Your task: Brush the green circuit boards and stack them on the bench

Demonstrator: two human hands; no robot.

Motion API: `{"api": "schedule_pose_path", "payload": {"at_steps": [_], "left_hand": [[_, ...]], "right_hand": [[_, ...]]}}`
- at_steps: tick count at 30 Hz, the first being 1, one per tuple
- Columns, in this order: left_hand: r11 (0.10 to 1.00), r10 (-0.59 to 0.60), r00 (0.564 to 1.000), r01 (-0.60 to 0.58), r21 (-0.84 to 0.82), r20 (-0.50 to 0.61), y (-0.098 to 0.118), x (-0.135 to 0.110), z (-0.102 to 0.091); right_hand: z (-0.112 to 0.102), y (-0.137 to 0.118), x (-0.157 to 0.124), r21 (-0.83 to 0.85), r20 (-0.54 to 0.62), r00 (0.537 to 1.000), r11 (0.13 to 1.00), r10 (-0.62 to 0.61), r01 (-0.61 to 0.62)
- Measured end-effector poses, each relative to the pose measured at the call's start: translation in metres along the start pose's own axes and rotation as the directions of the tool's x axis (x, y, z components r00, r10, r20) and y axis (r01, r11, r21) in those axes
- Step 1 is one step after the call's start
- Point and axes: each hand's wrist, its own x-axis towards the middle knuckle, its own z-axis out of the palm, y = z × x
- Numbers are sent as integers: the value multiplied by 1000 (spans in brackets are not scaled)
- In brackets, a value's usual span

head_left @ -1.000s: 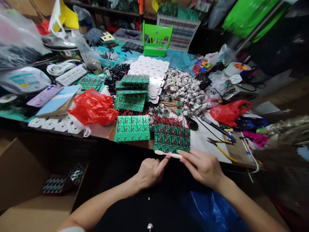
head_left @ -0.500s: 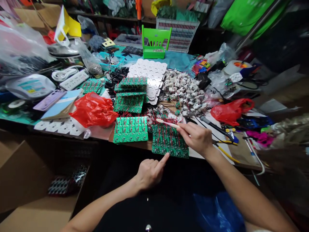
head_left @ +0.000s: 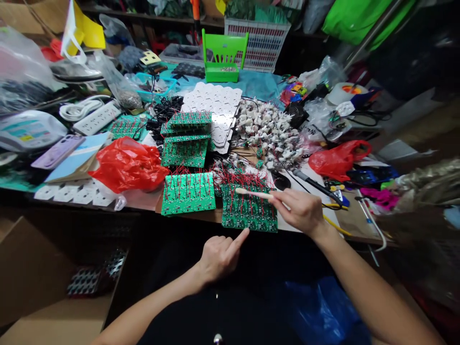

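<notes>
Just below the middle of the frame, a dark green circuit board (head_left: 249,216), flat and rectangular, bristles along its far side with thin red wires. Of the hands, the right hand (head_left: 300,211) pinches a smooth, slender, pale toothbrush-like tool (head_left: 257,194), its free end over the board. The left hand (head_left: 221,258) points its index finger at the board's near edge, other fingers curled; whether they hold anything I cannot tell.

Left of centre lie a brighter green board (head_left: 189,194), stacked, tilted boards (head_left: 185,153) and a glossy, crinkled red bag (head_left: 129,163). Farther back, scalloped white sheets (head_left: 212,103) adjoin a knobbly heap of white parts (head_left: 269,132). The right hand partly hides a yellow-handled tool (head_left: 336,225).

Brown shows on the cluttered counter (head_left: 354,224) at right, teal covering (head_left: 262,86) towards the back; a cardboard box (head_left: 25,268) stands lower left, in dim light.
</notes>
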Motion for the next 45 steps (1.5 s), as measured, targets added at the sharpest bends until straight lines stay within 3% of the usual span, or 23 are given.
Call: {"api": "schedule_pose_path", "payload": {"at_steps": [4, 8, 11, 15, 20, 24, 28, 31, 36, 39, 42, 45], "left_hand": [[1000, 13, 1000, -13, 5, -18, -2, 0, 0], [1000, 14, 1000, -15, -5, -8, -2, -2, 2], [1000, 20, 1000, -20, -10, -11, -3, -3, 3], [1000, 21, 1000, -21, -7, -20, -4, -1, 2], [1000, 26, 999, -26, 10, -41, -5, 3, -2], [999, 27, 994, -30, -26, -101, -5, 4, -4], [999, -26, 992, 23, -31, -122, -4, 7, -7], [999, -36, 994, 35, -6, -106, -3, 9, -7], [999, -21, 994, 26, 41, -112, -8, 10, -6], [997, 2, 990, 8, 70, -144, -13, 11, -4], [997, 21, 983, -8, 73, -182, -17, 11, 0], [999, 19, 976, -9, 43, -217, -18, 11, 4]], "right_hand": [[-6, 9, 5, 54, -35, 997, 996, 67, -65], [-38, -7, -22, 184, 40, 999, 983, 10, -17], [-52, -20, -42, 175, 116, 992, 984, -53, 32], [-39, -15, -39, 11, 112, 993, 999, -41, 40], [-13, 15, -9, -84, -23, 997, 993, 80, -81], [-26, 18, -15, 47, -36, 988, 988, 150, -148], [-54, -2, -53, 142, 72, 994, 986, 82, -92], [-59, -14, -71, 98, 136, 990, 994, 37, -51], [-35, 0, -49, -122, 25, 998, 991, 65, -61], [-23, 15, -26, -159, -40, 996, 984, 81, -86], [-28, 18, -22, -131, -84, 992, 985, 99, -110], [-45, 9, -43, -37, -88, 988, 991, 124, -127]]}}
